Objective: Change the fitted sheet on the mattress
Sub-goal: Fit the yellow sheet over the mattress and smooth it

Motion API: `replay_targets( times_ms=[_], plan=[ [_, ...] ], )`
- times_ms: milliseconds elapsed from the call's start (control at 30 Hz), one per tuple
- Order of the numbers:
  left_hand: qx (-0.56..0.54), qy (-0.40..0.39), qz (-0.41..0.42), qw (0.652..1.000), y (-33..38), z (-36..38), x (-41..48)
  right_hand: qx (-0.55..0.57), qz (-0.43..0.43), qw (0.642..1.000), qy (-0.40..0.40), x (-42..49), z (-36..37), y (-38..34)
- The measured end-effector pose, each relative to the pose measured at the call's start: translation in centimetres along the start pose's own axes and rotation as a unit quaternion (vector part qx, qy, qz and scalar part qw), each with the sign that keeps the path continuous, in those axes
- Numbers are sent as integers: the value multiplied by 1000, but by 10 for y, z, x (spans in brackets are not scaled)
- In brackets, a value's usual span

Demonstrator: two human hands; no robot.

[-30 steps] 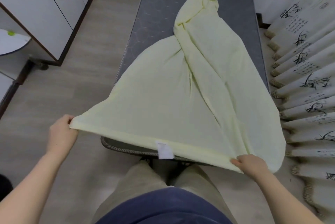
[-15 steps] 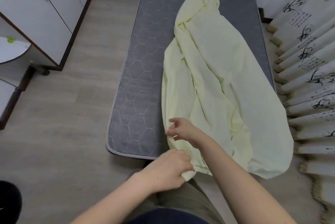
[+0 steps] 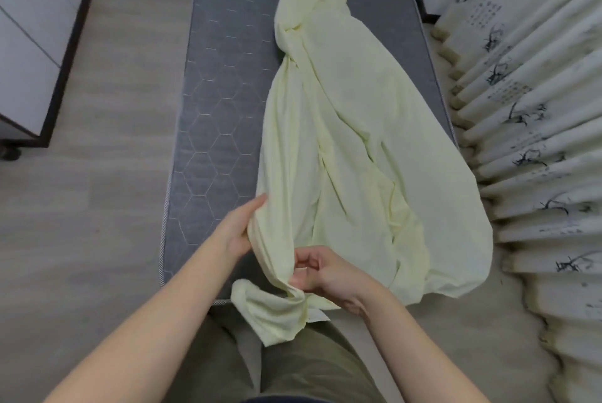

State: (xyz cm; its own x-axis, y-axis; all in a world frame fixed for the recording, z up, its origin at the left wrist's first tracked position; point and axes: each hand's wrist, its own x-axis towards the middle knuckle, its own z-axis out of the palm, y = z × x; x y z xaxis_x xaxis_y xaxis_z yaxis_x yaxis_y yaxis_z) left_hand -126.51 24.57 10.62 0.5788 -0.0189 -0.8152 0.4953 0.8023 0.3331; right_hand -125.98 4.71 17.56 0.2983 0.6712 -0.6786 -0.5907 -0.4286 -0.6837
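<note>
The pale yellow fitted sheet [image 3: 358, 148] lay twisted along the grey hexagon-quilted mattress [image 3: 211, 129]. Its long axis ran straight away from the person, and its near end was bunched at the foot edge with one corner hanging over. Both hands were at that end. The right hand [image 3: 325, 275], nearer the corner, pinched a fold with curled fingers. The left hand [image 3: 236, 233] gripped the sheet's left edge, thumb on top and fingers hidden beneath.
</note>
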Motion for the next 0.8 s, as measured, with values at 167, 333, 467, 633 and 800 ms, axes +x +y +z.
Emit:
replay_targets(
  times_ms=[167, 333, 467, 633, 800],
  plan=[
    [22, 161, 159, 974, 39, -52, -3, -139, 71, 982, 109, 19, 4, 3],
    [357, 71, 298, 883, 62, -108, -42, -375, 120, 862, 321, 87, 66, -20],
    [464, -85, 276, 837, 89, -136, -71, -161, -11, 887, 433, 154, 149, -76],
    [520, -194, 201, 807, 126, -165, -95, -215, 47, 835, 504, 192, 188, -97],
    [450, -143, 134, 871, 174, -192, -87, -307, -7, 808, 503, 173, 208, -87]
  ],
)
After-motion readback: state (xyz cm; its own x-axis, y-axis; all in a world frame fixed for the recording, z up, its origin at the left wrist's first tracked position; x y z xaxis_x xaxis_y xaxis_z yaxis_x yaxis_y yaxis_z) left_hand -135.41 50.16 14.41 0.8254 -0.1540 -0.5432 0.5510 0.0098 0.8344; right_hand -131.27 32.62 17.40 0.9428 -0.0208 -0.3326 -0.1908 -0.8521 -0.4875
